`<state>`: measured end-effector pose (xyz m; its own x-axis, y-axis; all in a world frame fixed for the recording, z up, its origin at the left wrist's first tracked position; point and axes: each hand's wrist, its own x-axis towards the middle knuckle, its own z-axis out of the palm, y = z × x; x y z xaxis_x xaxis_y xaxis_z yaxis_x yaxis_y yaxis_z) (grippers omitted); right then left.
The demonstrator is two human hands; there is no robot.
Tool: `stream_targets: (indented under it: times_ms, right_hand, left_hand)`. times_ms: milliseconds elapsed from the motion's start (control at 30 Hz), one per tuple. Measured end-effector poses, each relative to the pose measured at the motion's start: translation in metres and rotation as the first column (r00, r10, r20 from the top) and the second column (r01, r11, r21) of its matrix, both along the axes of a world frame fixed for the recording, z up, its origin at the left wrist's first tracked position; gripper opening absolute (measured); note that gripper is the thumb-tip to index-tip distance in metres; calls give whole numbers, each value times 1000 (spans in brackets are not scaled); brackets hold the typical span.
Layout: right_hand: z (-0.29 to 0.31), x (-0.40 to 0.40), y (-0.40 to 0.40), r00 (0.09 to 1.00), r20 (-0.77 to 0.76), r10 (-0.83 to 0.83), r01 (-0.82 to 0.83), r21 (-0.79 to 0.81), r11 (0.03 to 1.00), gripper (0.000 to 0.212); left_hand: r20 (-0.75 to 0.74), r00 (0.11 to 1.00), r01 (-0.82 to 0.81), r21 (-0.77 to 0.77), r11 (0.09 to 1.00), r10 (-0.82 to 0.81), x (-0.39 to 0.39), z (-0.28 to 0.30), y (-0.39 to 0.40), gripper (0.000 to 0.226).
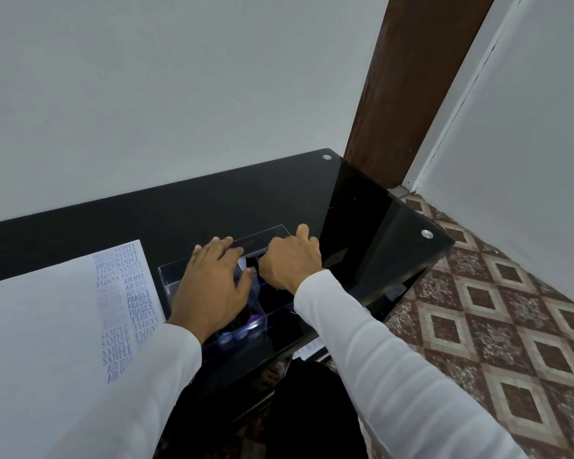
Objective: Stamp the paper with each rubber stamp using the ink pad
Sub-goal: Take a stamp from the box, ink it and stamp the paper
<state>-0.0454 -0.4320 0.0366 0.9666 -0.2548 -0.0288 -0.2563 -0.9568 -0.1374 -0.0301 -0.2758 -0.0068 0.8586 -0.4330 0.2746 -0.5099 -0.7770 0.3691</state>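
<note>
We work at a black glass table (362,200). Our paper (47,326), already printed along its right side, lies left of a clear box (169,279) holding the stamps. Our left hand (212,286) rests flat inside; our right hand (290,260) curls in, its hold hidden. A snagged sleeve could tip the box.

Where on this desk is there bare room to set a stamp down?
Bare black glass lies behind the clear box toward the wall, and right of it up to the desk edge. It is crowded around the box, where left hand and right hand reach, beside the paper.
</note>
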Motion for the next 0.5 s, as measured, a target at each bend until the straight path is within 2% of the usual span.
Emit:
stream_targets:
  times_ms: [133,267,500]
  right_hand:
    - [-1,0,-3,998,65,-1,-1,22,1000,22]
    - [-5,-1,-3,987,162,15,-17,14,1000,17]
    - [-2,-6,9,965,251,74,-87,43,995,38]
  left_hand:
    - [6,1000,-1,-1,1000,1,0,0,0,47]
    - [-1,1000,-1,-5,1000,1,0,0,0,48]
    - [-20,1000,-2,3,1000,2,-2,4,1,51]
